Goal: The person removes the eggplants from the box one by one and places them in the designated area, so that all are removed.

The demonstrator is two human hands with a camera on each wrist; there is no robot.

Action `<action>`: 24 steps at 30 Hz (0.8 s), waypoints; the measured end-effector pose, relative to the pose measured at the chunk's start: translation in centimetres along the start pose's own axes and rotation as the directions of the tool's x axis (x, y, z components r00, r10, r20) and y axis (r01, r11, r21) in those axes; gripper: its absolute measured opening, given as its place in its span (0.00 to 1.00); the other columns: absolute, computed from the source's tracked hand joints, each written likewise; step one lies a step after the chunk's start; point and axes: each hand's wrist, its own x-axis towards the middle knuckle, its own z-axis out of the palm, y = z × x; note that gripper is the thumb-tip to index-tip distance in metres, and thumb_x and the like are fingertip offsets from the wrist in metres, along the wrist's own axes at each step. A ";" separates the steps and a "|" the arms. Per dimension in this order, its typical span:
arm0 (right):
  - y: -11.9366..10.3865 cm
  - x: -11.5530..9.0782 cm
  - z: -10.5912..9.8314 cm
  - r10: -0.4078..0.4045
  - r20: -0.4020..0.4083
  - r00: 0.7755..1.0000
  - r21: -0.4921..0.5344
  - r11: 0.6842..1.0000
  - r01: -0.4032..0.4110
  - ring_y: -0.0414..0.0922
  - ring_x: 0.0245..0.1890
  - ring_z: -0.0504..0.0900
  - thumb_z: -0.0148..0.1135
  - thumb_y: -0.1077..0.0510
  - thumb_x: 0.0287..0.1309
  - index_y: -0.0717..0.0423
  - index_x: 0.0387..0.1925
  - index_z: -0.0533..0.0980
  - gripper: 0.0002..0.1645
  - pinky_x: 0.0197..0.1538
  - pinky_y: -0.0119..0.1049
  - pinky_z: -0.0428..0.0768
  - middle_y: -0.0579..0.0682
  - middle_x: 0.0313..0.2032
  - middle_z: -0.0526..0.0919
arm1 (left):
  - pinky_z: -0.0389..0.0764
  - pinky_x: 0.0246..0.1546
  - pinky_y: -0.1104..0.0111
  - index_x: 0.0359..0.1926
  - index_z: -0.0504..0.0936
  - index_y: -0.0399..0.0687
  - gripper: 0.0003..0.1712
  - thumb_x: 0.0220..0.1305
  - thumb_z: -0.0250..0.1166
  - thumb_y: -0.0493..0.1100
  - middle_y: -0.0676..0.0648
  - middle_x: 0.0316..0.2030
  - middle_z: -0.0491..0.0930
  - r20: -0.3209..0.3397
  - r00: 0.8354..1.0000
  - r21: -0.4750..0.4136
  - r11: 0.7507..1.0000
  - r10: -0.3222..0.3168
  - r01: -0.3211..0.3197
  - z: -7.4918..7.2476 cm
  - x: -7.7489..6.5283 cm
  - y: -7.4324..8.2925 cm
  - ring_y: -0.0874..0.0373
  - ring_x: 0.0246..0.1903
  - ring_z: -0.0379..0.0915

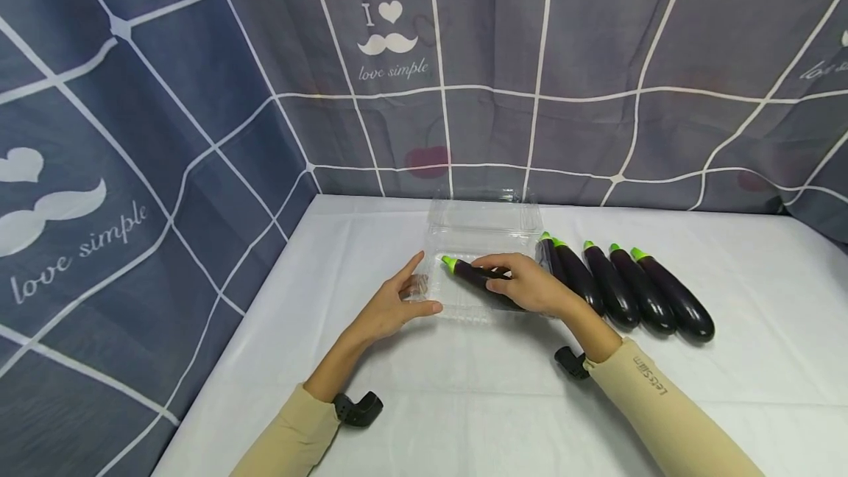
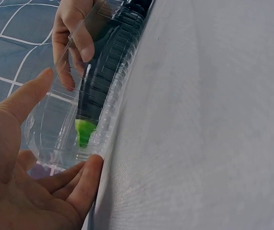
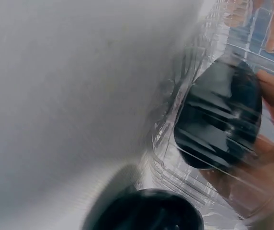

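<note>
A clear plastic clamshell box (image 1: 464, 238) lies open on the white table, its lid standing up at the back. My right hand (image 1: 523, 282) grips a dark purple eggplant (image 1: 472, 275) with a green tip and holds it inside the box tray. My left hand (image 1: 400, 300) is open at the tray's left edge, thumb against the front corner. In the left wrist view the left hand (image 2: 27, 167) spreads beside the box wall (image 2: 55, 139), with the eggplant (image 2: 98, 81) behind the plastic. The right wrist view shows the eggplant's rounded end (image 3: 218, 120) through the ribbed tray wall (image 3: 168, 158).
Several more eggplants (image 1: 629, 289) lie side by side right of the box, green tips pointing away; one (image 3: 146, 211) shows at the bottom of the right wrist view. Blue checked cloth (image 1: 165, 131) walls the table at the back and left. White tabletop (image 1: 464, 403) stretches in front.
</note>
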 end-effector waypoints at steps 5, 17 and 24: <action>-0.2 0.1 0.3 0.026 0.010 1.000 -0.074 0.997 -0.025 0.57 0.61 0.73 0.58 0.66 0.65 0.58 0.59 0.78 0.21 0.60 0.56 0.70 0.54 0.58 0.79 | 0.61 0.65 0.48 0.78 0.50 0.68 0.58 0.53 0.76 0.57 0.41 0.72 0.58 0.009 1.000 0.009 1.000 -0.006 0.006 -0.1 0.0 0.0 0.47 0.71 0.53; -0.3 0.4 0.3 0.037 0.109 0.993 -0.049 0.998 -0.031 0.50 0.55 0.73 0.60 0.70 0.51 0.60 0.61 0.76 0.32 0.56 0.49 0.71 0.56 0.61 0.76 | 0.61 0.65 0.48 0.78 0.52 0.67 0.58 0.52 0.76 0.59 0.40 0.71 0.59 0.003 1.000 0.016 1.000 -0.001 0.001 -0.1 0.1 0.0 0.47 0.70 0.54; -0.4 0.3 0.3 0.055 0.110 0.992 -0.069 0.996 -0.047 0.49 0.44 0.72 0.58 0.69 0.51 0.57 0.61 0.77 0.32 0.48 0.44 0.71 0.56 0.53 0.77 | 0.61 0.66 0.49 0.78 0.51 0.67 0.58 0.53 0.76 0.58 0.41 0.73 0.57 0.007 1.000 0.013 1.000 -0.001 0.001 -0.1 0.1 -0.1 0.46 0.71 0.54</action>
